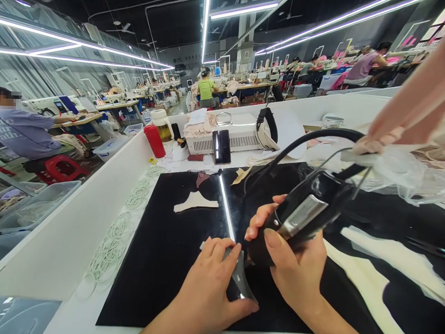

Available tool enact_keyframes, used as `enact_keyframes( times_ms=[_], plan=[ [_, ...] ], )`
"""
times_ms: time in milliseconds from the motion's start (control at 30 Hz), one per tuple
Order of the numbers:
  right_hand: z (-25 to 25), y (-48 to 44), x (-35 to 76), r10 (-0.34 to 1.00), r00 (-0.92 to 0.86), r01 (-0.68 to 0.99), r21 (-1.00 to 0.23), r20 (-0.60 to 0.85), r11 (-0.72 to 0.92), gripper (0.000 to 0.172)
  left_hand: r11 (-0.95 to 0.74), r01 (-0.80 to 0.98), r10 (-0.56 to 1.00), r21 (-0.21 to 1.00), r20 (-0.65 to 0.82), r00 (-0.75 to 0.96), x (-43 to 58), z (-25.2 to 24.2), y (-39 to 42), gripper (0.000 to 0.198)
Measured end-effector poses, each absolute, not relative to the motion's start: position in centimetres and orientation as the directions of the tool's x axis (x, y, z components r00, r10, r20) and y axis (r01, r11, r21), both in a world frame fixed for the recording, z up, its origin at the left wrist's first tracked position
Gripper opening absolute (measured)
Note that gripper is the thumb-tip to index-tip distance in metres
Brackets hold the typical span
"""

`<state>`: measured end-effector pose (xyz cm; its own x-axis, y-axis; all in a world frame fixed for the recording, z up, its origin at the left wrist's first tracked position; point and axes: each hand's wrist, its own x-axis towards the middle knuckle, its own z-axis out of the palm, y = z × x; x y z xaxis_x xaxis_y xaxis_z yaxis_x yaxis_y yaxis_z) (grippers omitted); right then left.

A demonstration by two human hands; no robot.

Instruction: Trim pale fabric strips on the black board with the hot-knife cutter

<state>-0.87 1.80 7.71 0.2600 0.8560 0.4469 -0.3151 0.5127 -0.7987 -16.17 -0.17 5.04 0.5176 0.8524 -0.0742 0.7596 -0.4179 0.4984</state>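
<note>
My left hand (211,286) is closed over a dark grey, glossy curved piece (242,279) at the near middle of a black mat (146,262). Its thumb and fingertips press the piece's edges, and my palm hides part of it. Just to the right, my right hand (292,262) is wrapped round a black handheld power tool (308,209) with a silver plate on its side. A black cable (300,138) arches from the tool's area. The tool is tilted, and its lower end is hidden by my fingers.
A cream cut fabric piece (195,202) lies ahead; others (361,274) lie right. Coiled pale cords (110,246) line the left edge. A phone (221,146) leans against a white machine (241,131). A blurred pinkish shape (410,100), arm or fabric, hangs by the tool.
</note>
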Motion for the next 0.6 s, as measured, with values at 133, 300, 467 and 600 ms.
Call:
enact_keyframes(
  times_ms=[133,300,467,600],
  plan=[
    [7.6,1.0,-0.9,0.866,0.25,-0.329,-0.803,0.434,0.497,0.036,-0.415,0.752,0.852,0.513,-0.073,0.519,-16.2,5.2,-0.2,0.089],
    [7.6,0.9,-1.0,0.87,0.26,-0.293,-0.825,0.418,0.484,0.031,-0.415,0.757,0.853,0.504,-0.074,0.517,-16.0,5.4,-0.1,0.088],
    [7.6,0.5,-0.7,0.871,0.253,-0.326,-0.811,0.421,0.486,0.037,-0.426,0.758,0.851,0.493,-0.065,0.521,-16.0,5.1,-0.1,0.09],
    [7.5,-0.3,-0.2,0.877,0.221,-0.354,-0.803,0.426,0.48,0.04,-0.439,0.758,0.853,0.482,-0.042,0.521,-16.1,4.7,-0.1,0.09]
  ],
)
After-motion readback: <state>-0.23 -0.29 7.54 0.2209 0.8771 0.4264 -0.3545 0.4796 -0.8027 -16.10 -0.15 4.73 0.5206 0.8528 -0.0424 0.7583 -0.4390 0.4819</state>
